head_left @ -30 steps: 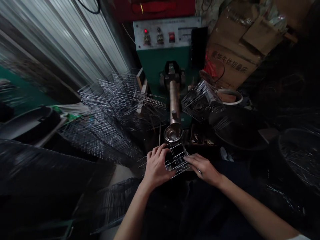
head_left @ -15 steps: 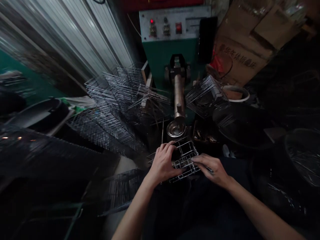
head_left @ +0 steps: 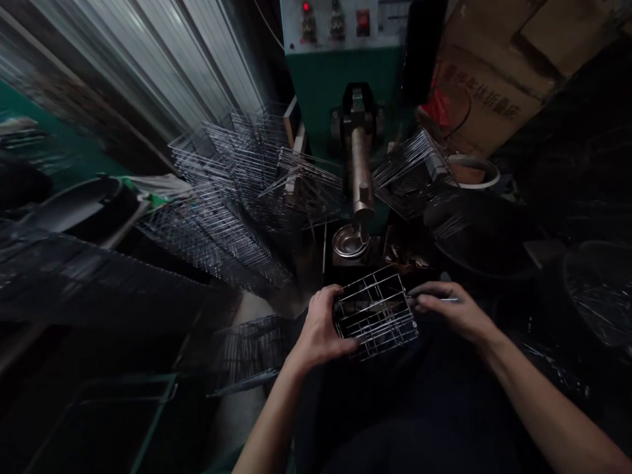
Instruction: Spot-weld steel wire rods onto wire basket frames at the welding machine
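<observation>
A small wire basket (head_left: 378, 313) of crossed metal rods is held above my lap, tilted. My left hand (head_left: 320, 329) grips its left side, thumb along the lower front and fingers over the upper left edge. At the basket's right edge, my right hand (head_left: 457, 309) is closed in a pinch on a thin metal rod (head_left: 449, 300). The rod's end sticks out past the fingers; its other end is hidden. Just beyond the basket sits a round metal dish (head_left: 350, 241) beneath the machine's cylindrical metal arm (head_left: 362, 171).
A green machine (head_left: 316, 85) with a red light and switches stands ahead. Stacked wire grids (head_left: 227, 197) lie left, and more wire pieces (head_left: 409, 164) lie right. A dark round basin (head_left: 478, 237) and cardboard boxes (head_left: 494, 85) are on the right.
The wire basket has turned and moved slightly right, showing more of its open grid. My right hand has shifted right and up to its right edge. The view has tilted down.
</observation>
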Motion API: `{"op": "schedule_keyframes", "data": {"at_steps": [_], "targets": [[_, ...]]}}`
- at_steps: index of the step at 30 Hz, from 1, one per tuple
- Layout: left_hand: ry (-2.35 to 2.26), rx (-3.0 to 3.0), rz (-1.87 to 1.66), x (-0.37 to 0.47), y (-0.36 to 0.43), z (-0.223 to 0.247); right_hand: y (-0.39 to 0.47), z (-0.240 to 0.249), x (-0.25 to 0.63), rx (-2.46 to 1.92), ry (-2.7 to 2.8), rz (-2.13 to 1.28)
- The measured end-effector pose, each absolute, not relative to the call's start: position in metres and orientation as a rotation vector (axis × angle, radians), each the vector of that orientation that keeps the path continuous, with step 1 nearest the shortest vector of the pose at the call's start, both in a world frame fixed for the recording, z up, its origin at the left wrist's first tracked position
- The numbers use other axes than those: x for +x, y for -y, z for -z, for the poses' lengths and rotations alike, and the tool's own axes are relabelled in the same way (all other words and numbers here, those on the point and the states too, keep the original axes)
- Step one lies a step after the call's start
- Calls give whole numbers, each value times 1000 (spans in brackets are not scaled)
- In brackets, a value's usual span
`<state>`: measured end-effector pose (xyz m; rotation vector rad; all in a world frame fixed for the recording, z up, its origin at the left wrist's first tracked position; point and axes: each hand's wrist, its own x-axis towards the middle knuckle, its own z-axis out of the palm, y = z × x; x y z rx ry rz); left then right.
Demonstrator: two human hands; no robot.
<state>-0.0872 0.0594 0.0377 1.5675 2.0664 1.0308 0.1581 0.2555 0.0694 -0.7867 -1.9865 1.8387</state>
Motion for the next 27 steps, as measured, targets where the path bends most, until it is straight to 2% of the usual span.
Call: {"op": "schedule_keyframes", "data": {"at_steps": [3, 5, 10, 15, 18, 22, 27], "targets": [[-2122, 1673, -998, -85, -68, -53, -258, -95, 165, -699, 1935, -1913], [-2161, 1740, -963, -84, -76, -62, -249, -109, 160, -574, 2143, -1784], [-2219, 1883, -934, -83, -99, -74, -226, -100, 117, -204, 2645, -1043], [-2269, 1878, -984, -93, -124, -69, -234, -59, 87, -37, 2739, -399], [-2296, 1869, -972, -99, -134, -63, -240, -42, 81, -58, 2701, -154], [-2379, 1839, -919, -99, -140, -60, -242, -30, 80, -89, 2635, -71], [-2369, 1811, -913, -99, -141, -60, -245, -28, 86, -79, 2586, -214]]}}
